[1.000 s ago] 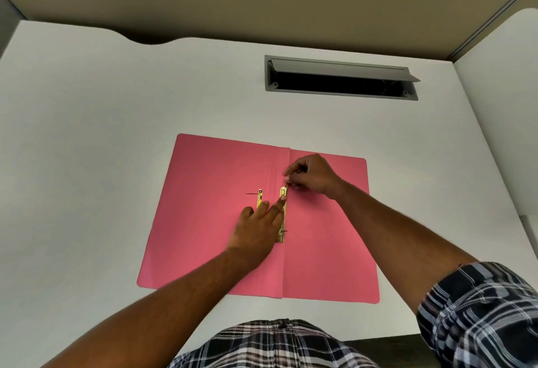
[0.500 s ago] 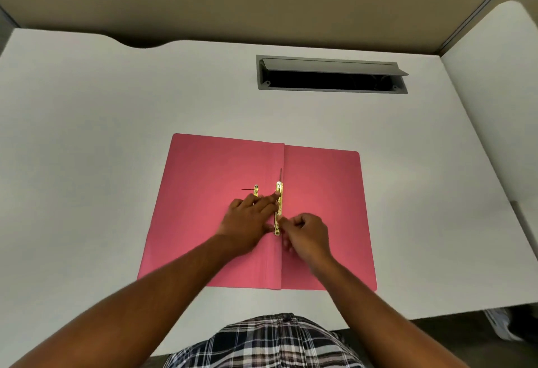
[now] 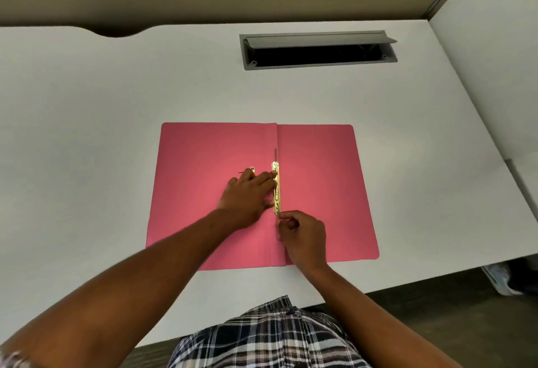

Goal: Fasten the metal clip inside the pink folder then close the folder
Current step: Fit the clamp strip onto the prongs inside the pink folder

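Metal clip [image 3: 276,187], a thin brass-coloured strip, lies along the spine crease of the pink folder [image 3: 317,181], which is open flat on the white desk [image 3: 87,135]. My left hand [image 3: 247,197] lies flat, fingers spread narrow, tips pressing the strip's left edge. My right hand [image 3: 302,236] pinches at the strip's near end; fingers curled tight, but I cannot tell whether they actually hold the prong. Best to keep the strip pinned, fold the near prong flat, slide the keeper over it. A small loose brass piece [image 3: 252,169] sits beside my left fingertips. Folder is matte card, the clip shiny and stiff, thin edges.
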`<action>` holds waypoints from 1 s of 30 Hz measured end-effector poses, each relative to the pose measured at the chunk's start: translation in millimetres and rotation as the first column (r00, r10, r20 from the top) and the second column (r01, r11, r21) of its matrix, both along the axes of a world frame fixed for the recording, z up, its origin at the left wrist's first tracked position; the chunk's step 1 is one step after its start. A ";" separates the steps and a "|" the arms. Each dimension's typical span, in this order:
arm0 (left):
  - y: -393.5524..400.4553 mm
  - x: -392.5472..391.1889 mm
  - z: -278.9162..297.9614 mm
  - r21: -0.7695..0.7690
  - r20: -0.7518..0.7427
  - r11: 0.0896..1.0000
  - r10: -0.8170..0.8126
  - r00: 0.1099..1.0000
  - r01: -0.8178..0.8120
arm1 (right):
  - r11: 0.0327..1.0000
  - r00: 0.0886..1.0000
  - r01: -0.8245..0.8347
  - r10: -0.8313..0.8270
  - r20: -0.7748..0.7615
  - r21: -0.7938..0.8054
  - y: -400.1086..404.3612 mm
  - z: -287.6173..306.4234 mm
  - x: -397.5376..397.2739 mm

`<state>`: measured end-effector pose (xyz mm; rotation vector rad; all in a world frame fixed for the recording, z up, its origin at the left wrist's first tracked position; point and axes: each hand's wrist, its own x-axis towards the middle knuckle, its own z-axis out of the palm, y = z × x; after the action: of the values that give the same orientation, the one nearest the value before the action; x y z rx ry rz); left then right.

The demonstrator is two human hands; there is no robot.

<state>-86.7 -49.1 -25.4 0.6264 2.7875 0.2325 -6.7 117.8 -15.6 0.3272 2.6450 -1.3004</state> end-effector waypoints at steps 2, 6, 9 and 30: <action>0.5 -0.1 1.0 0.006 0.013 1.000 0.004 1.000 -0.004 | 0.998 0.999 -0.010 0.012 -0.039 0.058 -3.4 -1.4 2.2; 0.2 0.1 3.0 0.011 0.022 1.000 0.014 1.000 -0.014 | 0.995 0.999 0.008 -0.004 -0.039 0.102 -10.3 -1.7 3.1; 1.1 0.8 2.9 0.017 0.020 1.000 0.022 1.000 -0.022 | 0.994 0.999 0.030 -0.027 -0.029 0.101 -13.7 -3.0 2.1; 13.2 -8.3 10.4 0.081 0.052 0.987 0.133 0.990 -0.136 | 0.994 0.994 0.105 -0.105 0.010 0.023 -13.6 -6.6 7.4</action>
<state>-95.0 -35.9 -15.1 0.4456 2.7896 0.3886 0.8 104.3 -22.2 0.4812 2.6678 -1.2951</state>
